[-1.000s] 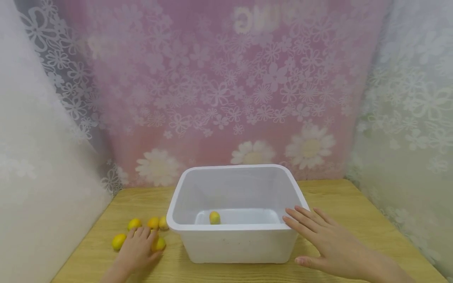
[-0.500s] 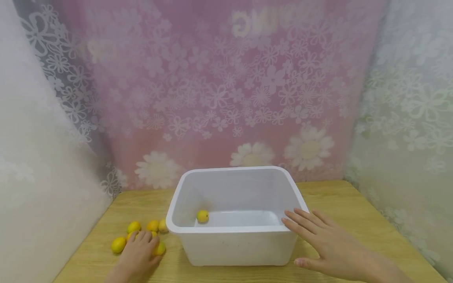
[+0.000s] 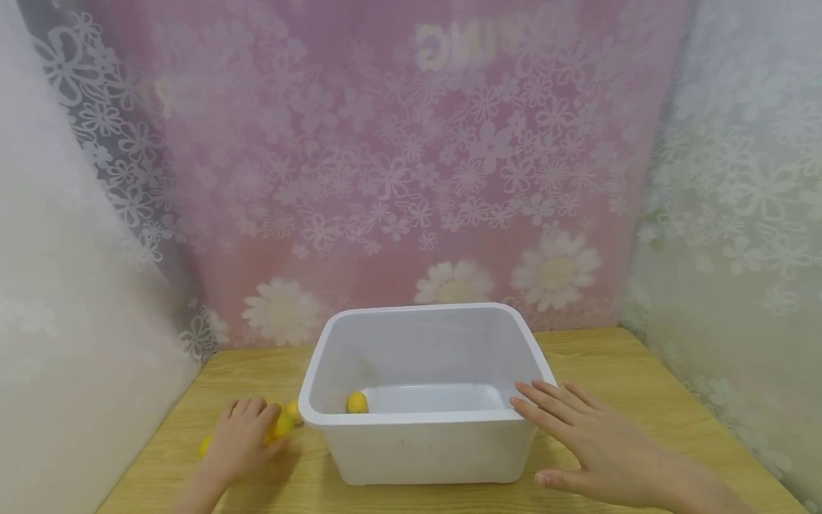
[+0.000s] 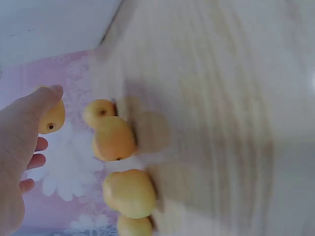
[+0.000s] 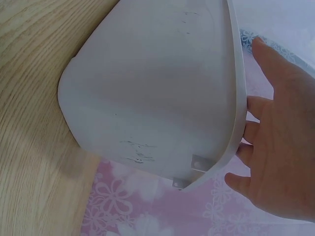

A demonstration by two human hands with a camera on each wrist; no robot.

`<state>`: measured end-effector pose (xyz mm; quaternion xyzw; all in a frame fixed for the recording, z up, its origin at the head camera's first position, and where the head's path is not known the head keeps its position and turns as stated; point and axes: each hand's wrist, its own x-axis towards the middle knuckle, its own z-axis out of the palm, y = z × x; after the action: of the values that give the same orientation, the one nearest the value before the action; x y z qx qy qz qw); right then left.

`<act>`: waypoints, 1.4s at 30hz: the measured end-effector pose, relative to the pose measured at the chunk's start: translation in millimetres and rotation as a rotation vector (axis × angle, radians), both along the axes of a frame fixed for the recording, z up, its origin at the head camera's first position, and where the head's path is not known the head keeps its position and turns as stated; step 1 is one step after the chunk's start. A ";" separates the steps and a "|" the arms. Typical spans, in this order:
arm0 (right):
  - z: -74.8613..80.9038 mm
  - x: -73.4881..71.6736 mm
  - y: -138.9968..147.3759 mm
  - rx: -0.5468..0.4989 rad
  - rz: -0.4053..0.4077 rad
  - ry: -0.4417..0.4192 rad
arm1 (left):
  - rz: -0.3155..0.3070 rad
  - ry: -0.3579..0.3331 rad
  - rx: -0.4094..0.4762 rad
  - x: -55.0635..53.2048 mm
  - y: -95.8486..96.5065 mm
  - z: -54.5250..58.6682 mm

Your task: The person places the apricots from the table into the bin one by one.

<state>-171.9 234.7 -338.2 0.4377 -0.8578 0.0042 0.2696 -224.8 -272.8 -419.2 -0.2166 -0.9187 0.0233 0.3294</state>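
My left hand (image 3: 240, 439) is left of the white plastic basin (image 3: 424, 451). It pinches a small yellow fruit (image 4: 52, 119) with a dark spot at its end, between thumb and fingers, raised above the tabletop. Several similar fruits (image 4: 132, 193) lie on the table below it, partly hidden by the hand in the head view. One yellow fruit (image 3: 357, 402) is inside the basin, at its near left. My right hand (image 3: 594, 439) has its fingers extended, fingertips at the basin's right rim (image 5: 238, 73), thumb spread away.
The basin stands on a light wooden table (image 3: 642, 400). Behind it hangs a pink flowered curtain (image 3: 385, 178). Pale flowered sheets (image 3: 738, 214) close in both sides. The fruits lie close to the basin's left side.
My left hand has lifted from the group of fruits, gripping one. The fruit in the basin has rolled left and toward me. My right hand keeps its place at the rim.
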 end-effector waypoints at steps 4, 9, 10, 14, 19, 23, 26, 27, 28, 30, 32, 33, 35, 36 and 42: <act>-0.4 0.1 0.6 0.005 -0.006 -0.006 | 0.027 -0.053 0.026 -2.5 2.3 16.2; 0.4 0.9 0.3 0.006 -0.004 -0.014 | 0.067 -0.128 0.054 -6.0 5.5 41.4; 0.5 0.9 0.5 0.005 -0.004 -0.018 | 0.067 -0.130 0.060 -7.1 6.1 46.4; 1.6 1.1 0.6 0.010 -0.008 -0.014 | 0.028 -0.079 0.067 -12.8 7.9 64.2; 1.7 0.2 0.4 0.012 -0.007 -0.004 | -0.010 -0.018 0.041 -20.5 12.0 85.4; 0.7 -0.3 0.6 0.003 -0.004 -0.008 | -0.009 -0.016 0.027 -25.7 18.1 102.7; 0.7 -0.2 0.8 -0.001 0.003 -0.015 | -0.002 -0.034 0.026 -29.2 24.2 114.1; 0.9 -0.2 0.7 -0.003 0.005 -0.015 | 0.000 -0.041 0.024 -30.6 26.5 118.0; 1.1 0.0 0.8 -0.005 0.006 -0.014 | 0.000 -0.047 0.021 -32.2 29.0 121.4; 1.2 0.1 1.1 -0.006 0.008 -0.015 | -0.001 -0.061 0.010 -35.7 34.3 127.4; 1.1 0.0 1.1 -0.007 0.013 -0.013 | -0.005 -0.074 0.000 -40.0 39.4 131.9; 1.1 0.0 1.2 -0.006 0.014 -0.012 | -0.010 -0.082 -0.002 -42.1 41.9 133.7; 1.4 0.1 1.1 -0.003 0.014 -0.012 | -0.020 -0.104 -0.002 -45.9 46.6 136.4; 1.4 -0.1 1.3 -0.002 0.015 -0.012 | -0.025 -0.115 0.000 -47.6 48.7 137.2; 1.5 0.3 1.1 0.000 0.016 -0.013 | -0.045 -0.164 -0.033 -57.5 61.1 139.3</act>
<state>-171.6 235.8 -336.6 0.4445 -0.8559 0.0090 0.2640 -282.3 -211.7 -279.9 -0.2437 -0.9369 0.0131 0.2501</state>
